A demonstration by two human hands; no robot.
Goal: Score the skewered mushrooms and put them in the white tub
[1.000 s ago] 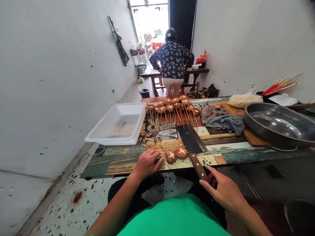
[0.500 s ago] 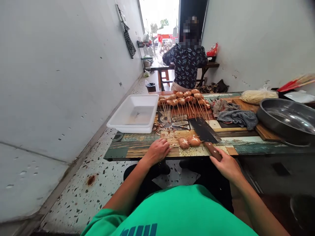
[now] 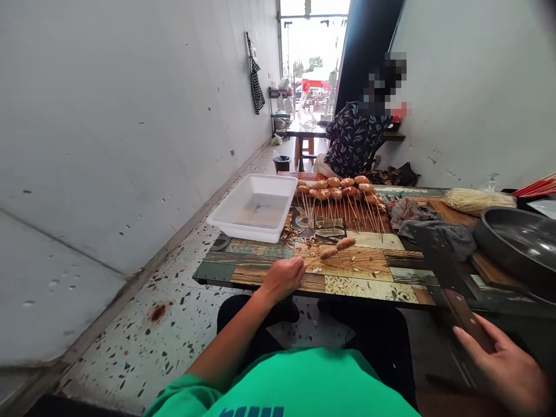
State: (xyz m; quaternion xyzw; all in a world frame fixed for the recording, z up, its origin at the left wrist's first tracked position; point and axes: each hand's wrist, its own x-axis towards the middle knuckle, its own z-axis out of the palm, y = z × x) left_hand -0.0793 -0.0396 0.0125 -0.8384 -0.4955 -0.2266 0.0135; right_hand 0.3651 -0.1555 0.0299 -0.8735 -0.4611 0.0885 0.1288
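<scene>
My left hand [image 3: 284, 279] is closed round the stick end of a mushroom skewer [image 3: 337, 249], near the table's front edge. Two brown mushroom caps sit on that skewer, turned edge-on and tilted up to the right. Over at the right, my right hand [image 3: 506, 353] grips the wooden handle of a cleaver [image 3: 443, 263]; its dark blade points up and away, in front of a grey cloth. A pile of mushroom skewers [image 3: 334, 191], caps scored with pale crosses, lies at the table's far side with sticks toward me.
A white plastic tub [image 3: 247, 231] stands left of the pile, partly over the table edge. Mushroom scraps [image 3: 299, 234] litter the tabletop. Rags [image 3: 408, 211], a bag of noodles [image 3: 480, 201] and a large metal pan [image 3: 516, 255] are at right. A person [image 3: 358, 139] sits beyond the table.
My right hand has carried the cleaver right, away from the skewer. My left hand has lifted and turned the skewer. The person beyond now leans right, and the view has shifted.
</scene>
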